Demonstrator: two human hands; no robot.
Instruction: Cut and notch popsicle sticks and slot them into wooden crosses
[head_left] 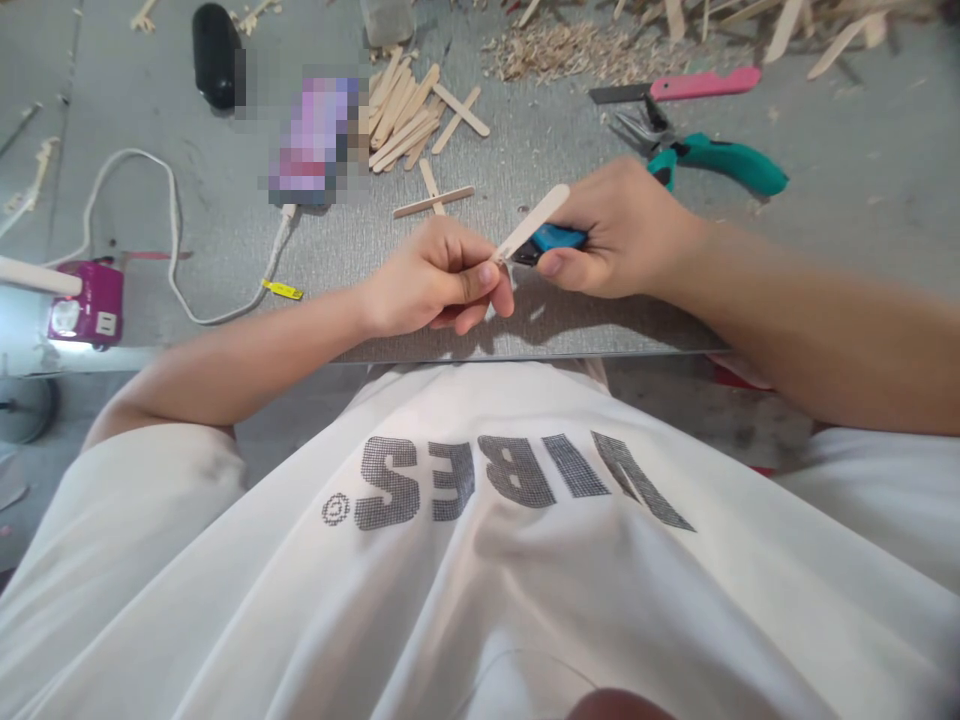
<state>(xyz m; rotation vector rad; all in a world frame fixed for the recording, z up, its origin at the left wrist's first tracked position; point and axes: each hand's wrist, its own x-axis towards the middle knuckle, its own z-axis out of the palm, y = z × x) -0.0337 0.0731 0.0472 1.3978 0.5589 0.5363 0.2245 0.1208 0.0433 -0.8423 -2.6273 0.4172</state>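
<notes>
My left hand pinches the lower end of a wooden craft stick between thumb and fingers. The stick slants up to the right, its rounded end near the knuckles of my right hand. In that right hand is a blue-and-black cutter, mostly covered by the fingers. Its dark front end lies close against the lower part of the stick; whether it touches I cannot tell. Just beyond my left hand, two craft sticks lie crossed on the grey table.
A pile of craft sticks lies at the back, near wood shavings. At right are a pink-handled knife and green-handled pliers. Left are a phone on a white cable, a black case and a purple adapter.
</notes>
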